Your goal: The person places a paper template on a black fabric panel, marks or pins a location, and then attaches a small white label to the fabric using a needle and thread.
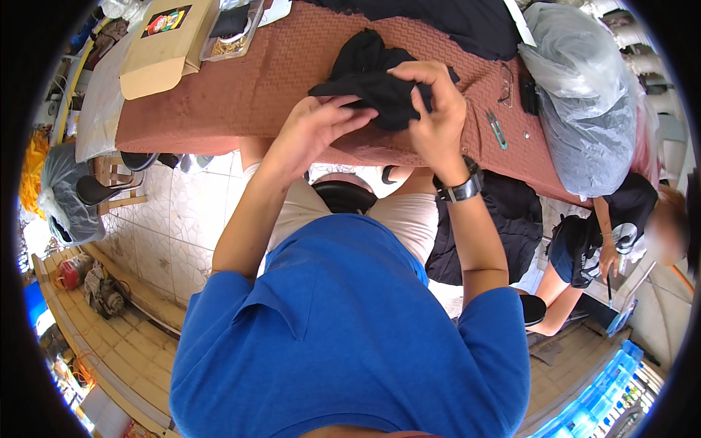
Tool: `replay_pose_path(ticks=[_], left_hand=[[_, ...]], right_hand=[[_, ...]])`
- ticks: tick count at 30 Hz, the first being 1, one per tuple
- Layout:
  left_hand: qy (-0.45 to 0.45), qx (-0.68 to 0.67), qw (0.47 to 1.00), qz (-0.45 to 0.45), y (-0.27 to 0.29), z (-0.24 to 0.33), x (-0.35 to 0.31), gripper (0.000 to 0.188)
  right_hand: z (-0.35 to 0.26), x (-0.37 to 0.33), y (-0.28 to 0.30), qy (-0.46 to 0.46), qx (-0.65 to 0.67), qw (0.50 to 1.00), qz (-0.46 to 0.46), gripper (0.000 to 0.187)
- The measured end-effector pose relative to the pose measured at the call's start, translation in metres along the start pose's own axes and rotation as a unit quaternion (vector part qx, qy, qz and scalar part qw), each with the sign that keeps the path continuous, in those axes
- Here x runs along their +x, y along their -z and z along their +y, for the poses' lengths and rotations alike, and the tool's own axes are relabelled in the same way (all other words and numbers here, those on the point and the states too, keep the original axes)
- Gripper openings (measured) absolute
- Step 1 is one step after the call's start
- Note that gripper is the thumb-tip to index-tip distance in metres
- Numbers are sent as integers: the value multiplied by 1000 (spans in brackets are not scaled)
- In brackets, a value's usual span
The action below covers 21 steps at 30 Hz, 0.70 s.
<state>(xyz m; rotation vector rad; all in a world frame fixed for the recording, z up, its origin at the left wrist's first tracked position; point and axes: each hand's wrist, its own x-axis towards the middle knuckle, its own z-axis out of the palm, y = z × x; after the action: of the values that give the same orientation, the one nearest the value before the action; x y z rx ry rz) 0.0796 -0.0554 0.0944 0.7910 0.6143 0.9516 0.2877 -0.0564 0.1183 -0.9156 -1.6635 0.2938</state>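
A bunched black cloth (391, 95) is held up over the near edge of the table, its far part resting on the table. At its left side my left hand (315, 130) has the edge between its fingers, with some fingertips hidden by the fabric. My right hand (442, 113), with a dark watch on the wrist, curls its index finger and thumb round the right part of the cloth. On the table to the right of that hand lie small thread snips (497, 130) with a green handle and a pair of eyeglasses (506, 84).
A brown quilted cover (241, 102) lies over the table. An open cardboard box (164, 55) and a clear plastic container (232, 44) stand far left. More black fabric (460, 25) lies at the back. A stuffed plastic bag (588, 102) stands right; a person (613, 233) sits beyond it.
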Motion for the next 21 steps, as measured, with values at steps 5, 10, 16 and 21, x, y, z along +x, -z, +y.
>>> replay_pose_path(ticks=[5,10,16,21], left_hand=[[-191,415,877,149,-2,-13,-8,38],[-347,429,831,67,-17,11,27,71],[30,204,974,-98,19,20,70,61],[40,54,996,55,37,16,56,47]], right_hand=[[1,26,6,-171,163,970,-49,14],[22,60,7,-177,148,955,-185,20],[83,75,-12,-223,186,926,-241,30],[114,8,-22,-273,134,943,-136,49]])
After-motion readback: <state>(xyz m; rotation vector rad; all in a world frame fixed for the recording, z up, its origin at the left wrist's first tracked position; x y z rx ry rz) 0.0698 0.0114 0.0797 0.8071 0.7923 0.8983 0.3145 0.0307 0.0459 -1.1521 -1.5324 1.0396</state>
